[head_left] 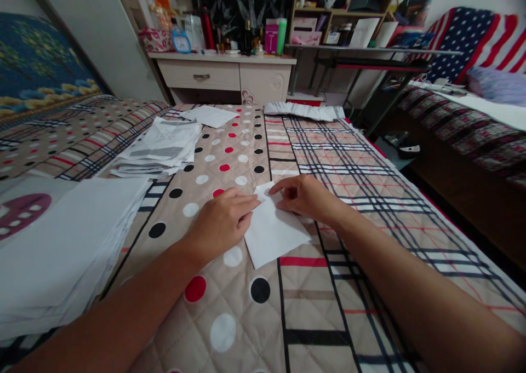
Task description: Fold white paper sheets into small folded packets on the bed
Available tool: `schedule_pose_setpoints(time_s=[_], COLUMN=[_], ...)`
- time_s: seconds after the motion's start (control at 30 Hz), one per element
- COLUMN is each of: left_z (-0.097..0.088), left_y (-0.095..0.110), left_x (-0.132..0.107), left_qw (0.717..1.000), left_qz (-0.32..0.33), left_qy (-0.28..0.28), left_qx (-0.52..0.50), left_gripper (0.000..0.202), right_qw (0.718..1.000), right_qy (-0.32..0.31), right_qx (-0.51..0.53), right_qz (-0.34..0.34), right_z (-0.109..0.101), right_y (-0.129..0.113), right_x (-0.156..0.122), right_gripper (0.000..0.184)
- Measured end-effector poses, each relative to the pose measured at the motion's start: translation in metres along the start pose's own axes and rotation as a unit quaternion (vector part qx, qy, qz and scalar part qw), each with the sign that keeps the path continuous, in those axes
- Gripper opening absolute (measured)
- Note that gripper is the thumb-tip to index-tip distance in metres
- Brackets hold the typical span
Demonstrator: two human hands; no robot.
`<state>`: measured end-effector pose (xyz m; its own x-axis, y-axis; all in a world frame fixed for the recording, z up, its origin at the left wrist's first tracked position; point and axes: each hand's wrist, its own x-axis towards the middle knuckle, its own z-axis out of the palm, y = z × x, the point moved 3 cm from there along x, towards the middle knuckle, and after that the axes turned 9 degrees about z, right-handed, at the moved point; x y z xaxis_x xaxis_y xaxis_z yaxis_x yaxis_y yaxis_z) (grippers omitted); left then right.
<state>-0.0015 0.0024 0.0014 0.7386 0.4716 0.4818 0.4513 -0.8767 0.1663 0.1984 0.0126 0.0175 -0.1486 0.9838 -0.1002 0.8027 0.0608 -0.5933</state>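
Observation:
A white sheet of paper (273, 233), folded to a small piece with a narrow upper end, lies on the patterned quilt between my hands. At its upper left edge my left hand (224, 219) holds it, with fingers together and the thumb bent beneath them. My right hand (306, 198) is at the upper right edge, its index finger stretched toward the tip and the other fingers curled against the paper. The fingertips of both hands nearly meet near the top. What lies under the fingers is hidden.
Large white sheets (82, 225) are stacked at the left, with a pile of smaller papers (160, 143) behind. A flat white paper (211, 115) and a pleated white strip (304, 110) lie at the quilt's (222, 302) far end. Beyond stands a white dresser (197, 72).

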Motion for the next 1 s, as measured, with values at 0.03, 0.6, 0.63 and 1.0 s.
schedule_pose_setpoints(time_s=[0.03,0.6,0.63,1.0], left_z=[0.0,0.0,0.0,-0.004], left_y=[-0.001,-0.004,-0.005,0.008], left_x=[0.0,0.007,0.007,0.005], left_qw=[1.0,0.994,0.995,0.989], left_qz=[-0.004,-0.079,-0.074,-0.004], left_qy=[0.005,0.046,0.045,-0.067], left_qx=[0.001,0.052,0.055,0.129], left_gripper=[0.037,0.032,0.031,0.032], right_qw=[1.0,0.973,0.973,0.978], right_qy=[0.003,0.146,0.147,0.167], right_qx=[0.0,-0.15,-0.149,-0.093], right_qz=[-0.008,0.101,0.1,0.083], right_z=[0.002,0.018,0.018,0.018], right_y=[-0.001,-0.018,-0.018,-0.015], right_x=[0.0,0.0,0.0,-0.005], right_gripper=[0.029,0.026,0.025,0.019])
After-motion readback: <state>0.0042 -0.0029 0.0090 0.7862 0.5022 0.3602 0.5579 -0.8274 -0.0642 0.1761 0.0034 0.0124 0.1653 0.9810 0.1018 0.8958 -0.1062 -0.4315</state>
